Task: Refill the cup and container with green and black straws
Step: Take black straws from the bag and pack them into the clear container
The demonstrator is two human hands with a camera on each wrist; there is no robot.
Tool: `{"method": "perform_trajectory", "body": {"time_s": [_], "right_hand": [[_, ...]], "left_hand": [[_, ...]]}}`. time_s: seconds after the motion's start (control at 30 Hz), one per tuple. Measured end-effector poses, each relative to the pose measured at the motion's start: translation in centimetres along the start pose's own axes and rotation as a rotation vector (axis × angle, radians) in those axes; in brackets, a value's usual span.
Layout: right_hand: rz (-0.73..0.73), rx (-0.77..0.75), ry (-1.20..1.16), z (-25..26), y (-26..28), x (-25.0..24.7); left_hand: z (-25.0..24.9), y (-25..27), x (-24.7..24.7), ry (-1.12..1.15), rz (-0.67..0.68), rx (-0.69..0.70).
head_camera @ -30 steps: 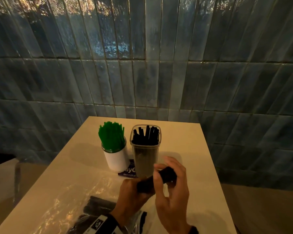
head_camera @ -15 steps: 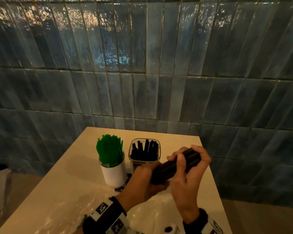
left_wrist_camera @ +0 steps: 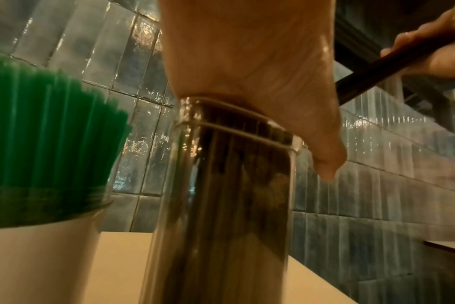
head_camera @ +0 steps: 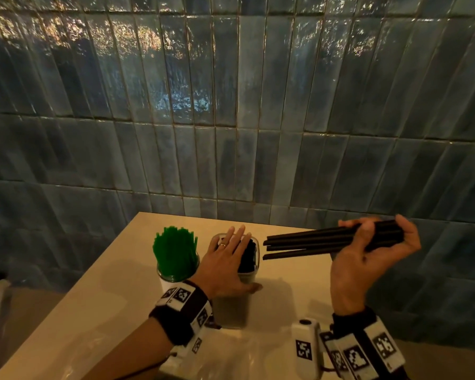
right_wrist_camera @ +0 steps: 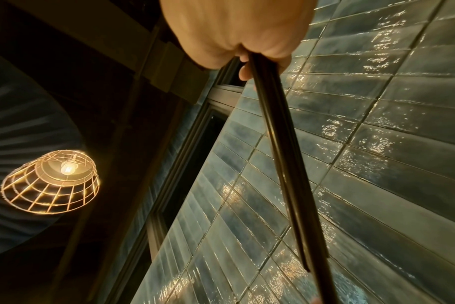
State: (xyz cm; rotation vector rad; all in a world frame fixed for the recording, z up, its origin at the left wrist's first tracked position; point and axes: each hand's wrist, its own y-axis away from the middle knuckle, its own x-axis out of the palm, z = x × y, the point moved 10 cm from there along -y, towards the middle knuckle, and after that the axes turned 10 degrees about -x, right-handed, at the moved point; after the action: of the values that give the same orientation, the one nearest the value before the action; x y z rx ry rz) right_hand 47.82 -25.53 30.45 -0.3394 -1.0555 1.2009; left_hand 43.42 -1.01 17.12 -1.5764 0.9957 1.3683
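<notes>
Blue glazed tiles (head_camera: 231, 119) cover the wall behind a pale tabletop (head_camera: 99, 305) that runs up to it. Farthest left on the tabletop stands a white cup (left_wrist_camera: 39, 257), packed with upright green straws (head_camera: 174, 250) that rise well above its rim. Just beside it to the right stands a clear container (head_camera: 232, 308), already holding black straws (head_camera: 247, 256) upright inside. The left hand (head_camera: 225, 267) lies over the container's near-left rim with its fingers straight and spread across the opening, a ring on one of them; the left wrist view shows the palm pressed on the rim and the thumb hanging down the right wall of the container. Right of the container, above the tabletop's right edge, the right hand (head_camera: 373, 253) has its fingers curled round a bundle (head_camera: 327, 242) of black straws, held nearly level with the free ends pointing left toward the container, close to its rim but apart from it. Both wrists wear black bands with square printed markers. In the right wrist view a caged lamp (right_wrist_camera: 52, 183) glows overhead to the left of the tiles.
</notes>
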Motion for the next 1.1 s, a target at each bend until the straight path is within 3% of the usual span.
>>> {"method": "perform_trajectory", "body": {"time_s": [0.23, 0.43, 0.53, 0.7, 0.97, 1.1], "right_hand": [[0.0, 0.053, 0.017, -1.1, 0.1, -0.1], [-0.002, 0.06, -0.046, -0.2, 0.4, 0.8], [0.069, 0.056, -0.1, 0.7, 1.2, 2.2], [0.239, 0.041, -0.164, 2.0, 3.1, 4.5], [0.273, 0.038, -0.182, 2.4, 3.3, 4.6], [0.462, 0.006, -0.211, 3.4, 4.0, 6.5]], "left_hand": [[0.5, 1.6, -1.1, 0.133, -0.224, -0.038], [-0.9, 5.9, -1.9, 0.162, -0.442, 0.046], [-1.3, 8.5, -1.4, 0.192, -0.516, 0.059], [-1.1, 10.9, -0.5, 0.169, -0.585, 0.004], [-1.1, 10.8, -0.5, 0.132, -0.544, 0.017], [-1.3, 11.1, -0.8, 0.13, -0.587, 0.005]]}}
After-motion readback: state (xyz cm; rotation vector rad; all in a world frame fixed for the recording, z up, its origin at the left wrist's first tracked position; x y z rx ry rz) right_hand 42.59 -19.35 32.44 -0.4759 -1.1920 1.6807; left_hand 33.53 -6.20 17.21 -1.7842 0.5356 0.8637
